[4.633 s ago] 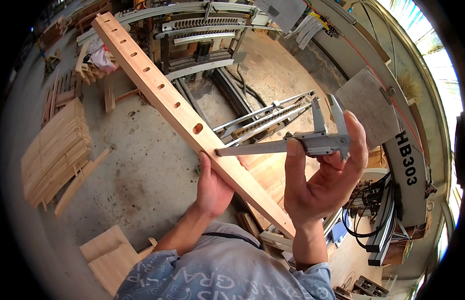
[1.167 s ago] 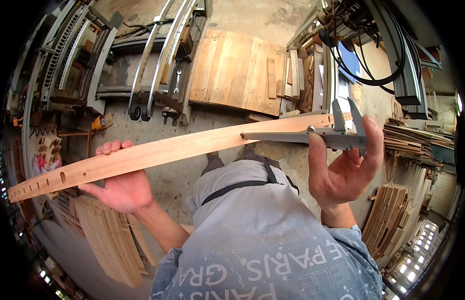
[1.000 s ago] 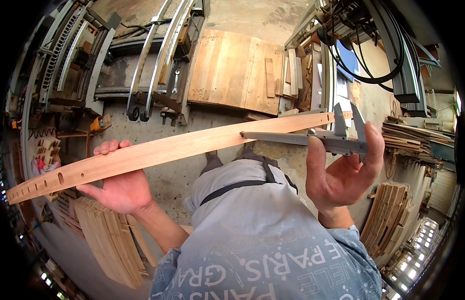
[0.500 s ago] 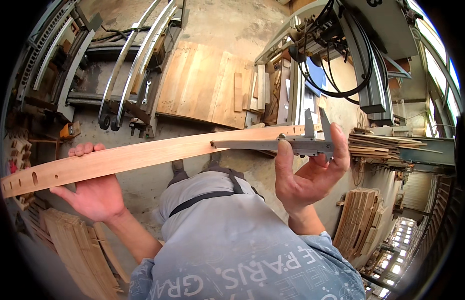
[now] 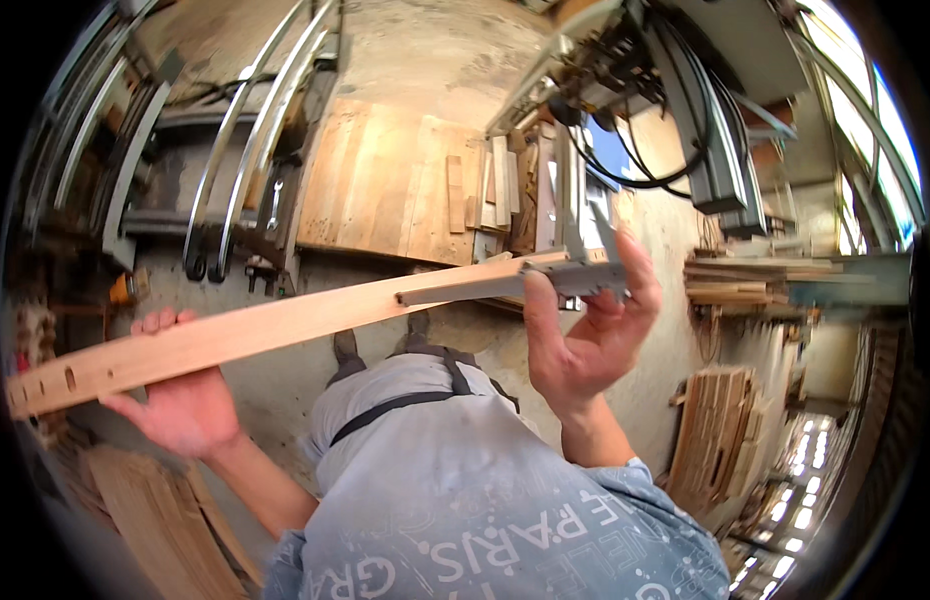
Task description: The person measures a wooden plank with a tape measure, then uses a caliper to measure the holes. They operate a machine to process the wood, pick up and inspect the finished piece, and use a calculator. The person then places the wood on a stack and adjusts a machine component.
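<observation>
The person wore a grey-blue shirt (image 5: pixel 455 480), paler twd the waist, w/ white lettering up top & short blue-grey slvs (image 5: pixel 630 490); blk strap (image 5: pixel 385 406) at waist, dk trousers (image 5: pixel 348 371), dk shoes (image 5: pixel 345 345).

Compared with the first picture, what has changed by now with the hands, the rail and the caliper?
In the view, the slotted wooden rail has swung from a steep diagonal to nearly level; the camera has turned too. The vernier caliper's tip has shifted along the rail, farther from the largest slot; the left hand now grips between them. Unchanged: left hand on rail, right hand holding the caliper.
</observation>
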Tool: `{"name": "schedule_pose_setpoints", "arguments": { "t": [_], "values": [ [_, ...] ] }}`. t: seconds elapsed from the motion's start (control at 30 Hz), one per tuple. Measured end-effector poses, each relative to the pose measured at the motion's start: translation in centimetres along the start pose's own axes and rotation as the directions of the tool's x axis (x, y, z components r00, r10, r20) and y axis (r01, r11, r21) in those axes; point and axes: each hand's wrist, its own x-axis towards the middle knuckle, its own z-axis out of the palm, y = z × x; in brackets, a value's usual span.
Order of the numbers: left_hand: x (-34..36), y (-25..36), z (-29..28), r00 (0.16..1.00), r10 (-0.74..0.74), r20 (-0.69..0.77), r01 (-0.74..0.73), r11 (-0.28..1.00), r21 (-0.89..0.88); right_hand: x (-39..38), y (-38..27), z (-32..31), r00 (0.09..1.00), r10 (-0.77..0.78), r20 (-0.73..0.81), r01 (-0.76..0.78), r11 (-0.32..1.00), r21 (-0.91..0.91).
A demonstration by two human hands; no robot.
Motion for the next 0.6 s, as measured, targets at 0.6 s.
{"name": "schedule_pose_setpoints", "arguments": {
  "t": [0.6],
  "values": [
    [-1.4,0.1,-0.5,0.978,0.096,-0.185,-0.028,0.940,0.341,-26.4,45.8,-33.6,-0.471,0.694,-0.544,-0.350,0.419,0.838]
  ]
}}
